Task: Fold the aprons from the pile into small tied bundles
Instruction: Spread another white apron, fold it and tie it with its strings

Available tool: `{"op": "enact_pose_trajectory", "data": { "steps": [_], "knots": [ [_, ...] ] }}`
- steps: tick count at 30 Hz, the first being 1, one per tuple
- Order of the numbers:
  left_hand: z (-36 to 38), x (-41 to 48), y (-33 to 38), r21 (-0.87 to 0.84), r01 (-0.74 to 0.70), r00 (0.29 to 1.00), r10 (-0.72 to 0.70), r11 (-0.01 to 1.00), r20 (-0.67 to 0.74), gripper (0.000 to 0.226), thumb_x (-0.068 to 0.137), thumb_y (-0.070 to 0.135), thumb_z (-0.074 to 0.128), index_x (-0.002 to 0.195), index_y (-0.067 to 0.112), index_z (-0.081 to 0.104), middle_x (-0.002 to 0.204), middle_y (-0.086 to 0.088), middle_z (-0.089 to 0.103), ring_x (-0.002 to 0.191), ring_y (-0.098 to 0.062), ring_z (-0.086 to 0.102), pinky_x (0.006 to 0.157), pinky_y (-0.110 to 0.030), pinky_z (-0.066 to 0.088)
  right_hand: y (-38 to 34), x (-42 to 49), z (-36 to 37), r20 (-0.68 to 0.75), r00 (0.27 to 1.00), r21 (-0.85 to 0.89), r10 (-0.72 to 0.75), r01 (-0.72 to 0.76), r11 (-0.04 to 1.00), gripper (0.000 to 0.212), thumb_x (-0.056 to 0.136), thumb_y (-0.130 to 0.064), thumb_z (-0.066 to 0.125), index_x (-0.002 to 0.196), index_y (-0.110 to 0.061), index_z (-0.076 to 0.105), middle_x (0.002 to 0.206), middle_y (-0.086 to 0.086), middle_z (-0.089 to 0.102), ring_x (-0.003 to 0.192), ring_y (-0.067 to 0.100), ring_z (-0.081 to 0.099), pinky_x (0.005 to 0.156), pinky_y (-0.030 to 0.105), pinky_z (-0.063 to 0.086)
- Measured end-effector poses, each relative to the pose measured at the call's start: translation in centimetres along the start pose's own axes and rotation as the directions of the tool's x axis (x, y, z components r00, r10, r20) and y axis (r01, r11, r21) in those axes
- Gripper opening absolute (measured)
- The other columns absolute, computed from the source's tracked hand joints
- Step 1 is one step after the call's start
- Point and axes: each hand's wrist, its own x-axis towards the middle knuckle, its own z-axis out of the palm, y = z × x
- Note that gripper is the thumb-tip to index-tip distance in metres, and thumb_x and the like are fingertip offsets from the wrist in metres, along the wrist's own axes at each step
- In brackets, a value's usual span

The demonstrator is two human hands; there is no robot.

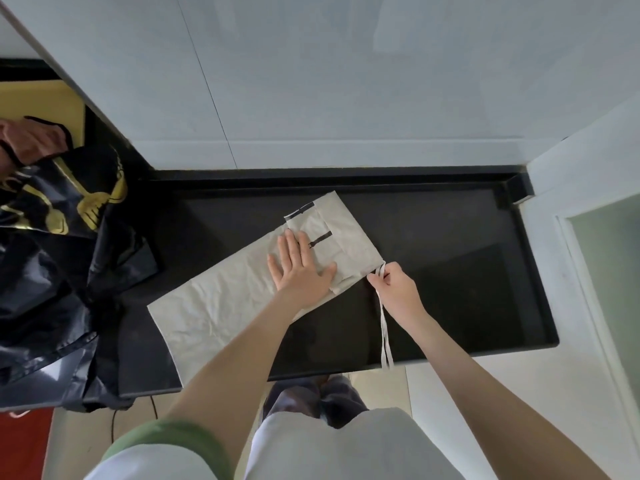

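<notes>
One beige apron (221,299), folded to long strip, lies diagonal mid-bench (467,271). Two short black strips on its far end. Left hand (299,268) flat on apron, fingers straight, pressing. Right hand (398,289) pinches ties (385,337) at apron's near right corner; two strands trail over front edge of bench. Pile (52,254) of dark aprons at left end of bench, black with gold print, number unclear.

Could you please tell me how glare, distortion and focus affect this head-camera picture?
Head view: wide-lens distortion bows the black counter; head view: its glossy top mirrors a dim silhouette near the front; head view: sheen streaks the dark pile; head view: left hand, beige apron, right hand and ties are slightly soft but readable.
</notes>
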Motion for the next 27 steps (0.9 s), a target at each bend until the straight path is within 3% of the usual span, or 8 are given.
{"op": "enact_pose_trajectory", "data": {
  "steps": [4, 9, 12, 14, 16, 20, 23, 27],
  "knots": [
    [-0.2, 0.2, -0.3, 0.018, -0.006, 0.999, 0.005, 1.0, 0.031, 0.067, 0.1, 0.051, 0.009, 0.148, 0.019, -0.023, 0.155, -0.007, -0.03, 0.143, -0.023, -0.028, 0.114, -0.048, -0.014, 0.2, 0.4, 0.6, -0.022, 0.996, -0.215, -0.086, 0.079, 0.973, 0.022, 0.103, -0.023, 0.038, 0.086, -0.01, 0.041, 0.069, 0.0, 0.046, 0.064, 0.017, 0.046, 0.06, 0.031, 0.034],
    [-0.4, 0.2, -0.2, 0.022, 0.006, 0.998, -0.007, 1.0, 0.057, 0.065, 0.101, 0.047, 0.01, 0.148, 0.019, -0.025, 0.154, -0.008, -0.031, 0.142, -0.023, -0.029, 0.113, -0.048, -0.015, 0.2, -0.4, 0.5, 0.157, 0.955, -0.541, -0.25, 0.295, 0.788, 0.016, 0.103, -0.018, 0.035, 0.093, -0.013, 0.046, 0.078, 0.001, 0.049, 0.074, 0.021, 0.052, 0.061, 0.034, 0.037],
    [-0.6, 0.3, -0.1, 0.028, 0.006, 0.997, -0.008, 1.0, 0.079, 0.065, 0.101, 0.047, 0.011, 0.147, 0.02, -0.026, 0.154, -0.008, -0.033, 0.142, -0.023, -0.03, 0.113, -0.049, -0.016, 0.1, -1.5, 0.9, 0.36, 0.874, -0.583, -0.326, 0.484, 0.653, 0.013, 0.1, -0.014, 0.038, 0.089, -0.015, 0.044, 0.081, 0.002, 0.051, 0.078, 0.019, 0.049, 0.067, 0.034, 0.042],
    [-0.6, 0.3, -0.1, 0.037, -0.005, 0.997, 0.002, 0.999, 0.081, 0.065, 0.101, 0.047, 0.01, 0.147, 0.02, -0.026, 0.154, -0.008, -0.033, 0.141, -0.023, -0.031, 0.113, -0.049, -0.016, 0.3, -2.1, 1.5, 0.41, 0.841, -0.547, -0.353, 0.537, 0.642, 0.015, 0.102, -0.018, 0.039, 0.103, -0.014, 0.053, 0.091, 0.003, 0.059, 0.086, 0.019, 0.055, 0.073, 0.035, 0.048],
    [-0.4, 0.2, -0.1, 0.06, -0.013, 0.998, 0.01, 0.998, 0.056, 0.065, 0.101, 0.048, 0.011, 0.147, 0.02, -0.025, 0.154, -0.008, -0.032, 0.142, -0.023, -0.029, 0.113, -0.049, -0.015, 0.5, -2.2, 1.6, 0.377, 0.85, -0.545, -0.368, 0.525, 0.654, 0.023, 0.103, -0.022, 0.038, 0.115, -0.013, 0.055, 0.096, 0.003, 0.063, 0.088, 0.018, 0.057, 0.075, 0.033, 0.05],
    [-0.1, 0.0, -0.4, 0.084, -0.034, 0.999, 0.032, 0.996, 0.025, 0.067, 0.1, 0.05, 0.012, 0.148, 0.021, -0.025, 0.155, -0.009, -0.031, 0.142, -0.023, -0.029, 0.113, -0.048, -0.016, 1.2, -2.1, 0.6, 0.274, 0.888, -0.599, -0.368, 0.458, 0.657, 0.019, 0.1, -0.023, 0.04, 0.101, -0.012, 0.056, 0.079, -0.003, 0.051, 0.076, 0.014, 0.049, 0.064, 0.028, 0.039],
    [-0.1, -0.1, -0.9, 0.115, -0.07, 0.998, 0.07, 0.991, 0.006, 0.067, 0.1, 0.05, 0.013, 0.149, 0.021, -0.023, 0.155, -0.008, -0.029, 0.143, -0.024, -0.028, 0.113, -0.047, -0.016, 2.1, -2.0, -0.2, 0.248, 0.913, -0.659, -0.325, 0.405, 0.634, 0.014, 0.099, -0.023, 0.042, 0.093, -0.015, 0.052, 0.076, -0.004, 0.049, 0.073, 0.013, 0.051, 0.064, 0.026, 0.042],
    [-0.1, -0.3, -1.2, 0.149, -0.096, 0.995, 0.097, 0.984, -0.003, 0.067, 0.1, 0.051, 0.014, 0.149, 0.022, -0.021, 0.156, -0.008, -0.028, 0.143, -0.023, -0.027, 0.114, -0.047, -0.015, 2.9, -2.0, -1.2, 0.261, 0.918, -0.649, -0.297, 0.395, 0.65, 0.014, 0.099, -0.021, 0.04, 0.086, -0.018, 0.043, 0.066, -0.009, 0.039, 0.07, 0.013, 0.045, 0.052, 0.019, 0.026]
  ]
}}
